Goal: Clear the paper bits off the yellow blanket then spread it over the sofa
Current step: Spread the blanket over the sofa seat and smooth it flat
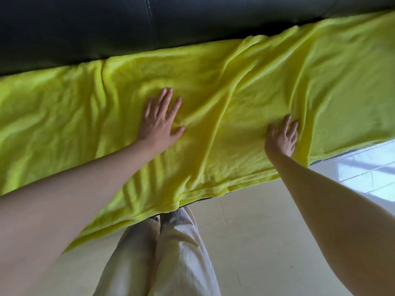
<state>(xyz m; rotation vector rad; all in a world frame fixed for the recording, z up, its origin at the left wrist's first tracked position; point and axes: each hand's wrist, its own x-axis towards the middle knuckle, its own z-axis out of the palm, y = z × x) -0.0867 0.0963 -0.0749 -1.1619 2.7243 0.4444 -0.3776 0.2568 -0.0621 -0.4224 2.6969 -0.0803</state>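
The blanket (213,99) lies across the sofa (128,24) seat, filling the middle of the frame from left edge to right, its near hem hanging over the front toward the floor (256,242). The left hand (160,120) rests flat at centre, fingers spread, palm down on the cloth. The right hand (282,135), right of centre, presses on a long fold, fingers open and slightly curled. Creases run diagonally between both hands. Pale trousers (166,253) stand at bottom centre.

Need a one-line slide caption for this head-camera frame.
Left hand and right hand press flat on the wrinkled yellow fleece blanket spread over the dark leather sofa.
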